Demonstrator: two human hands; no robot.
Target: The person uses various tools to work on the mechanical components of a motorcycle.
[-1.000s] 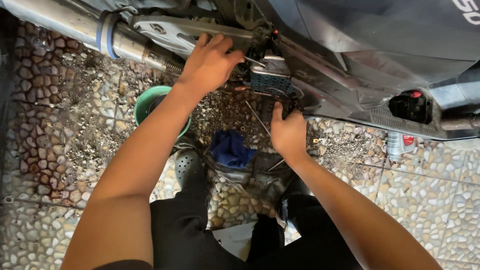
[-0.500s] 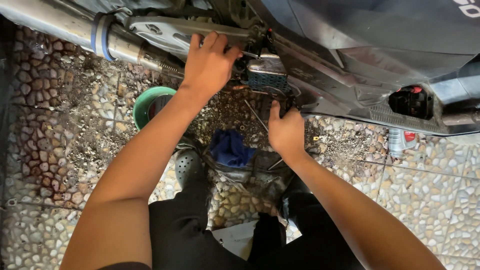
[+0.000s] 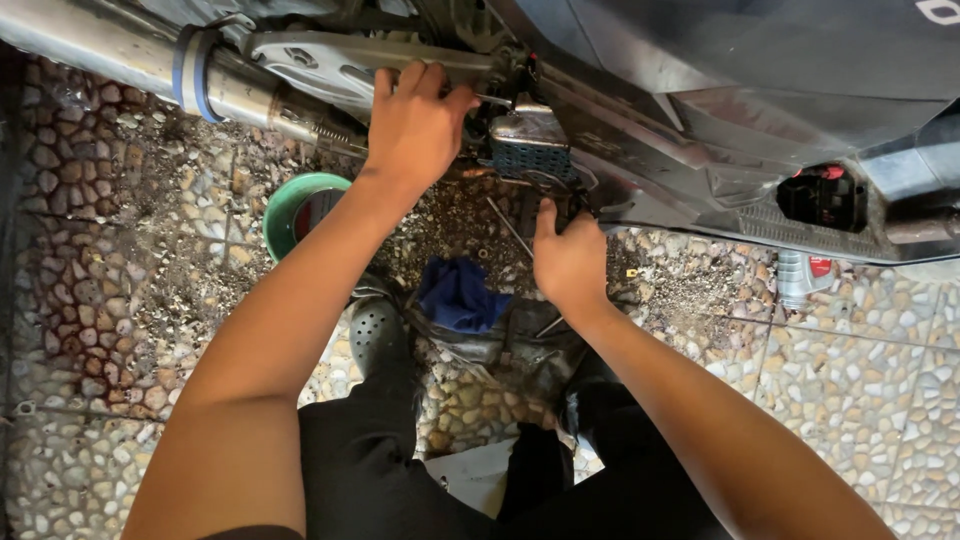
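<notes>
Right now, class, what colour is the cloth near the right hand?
Blue cloth, clearest in the head view.

Single head-worn view, looking steeply down from above the person's own forearms and knees onto a pebble-tiled floor. The camera sits close, at arm's reach; the underside of a motorcycle fills the top edge. No second view overlaps it.

Both arms are stretched forward, bare to above the elbow. The left hand is further away, palm down, fingers curled over as in a grip. The right hand is nearer, back upward, fingers pointing forward and partly hidden.
</notes>
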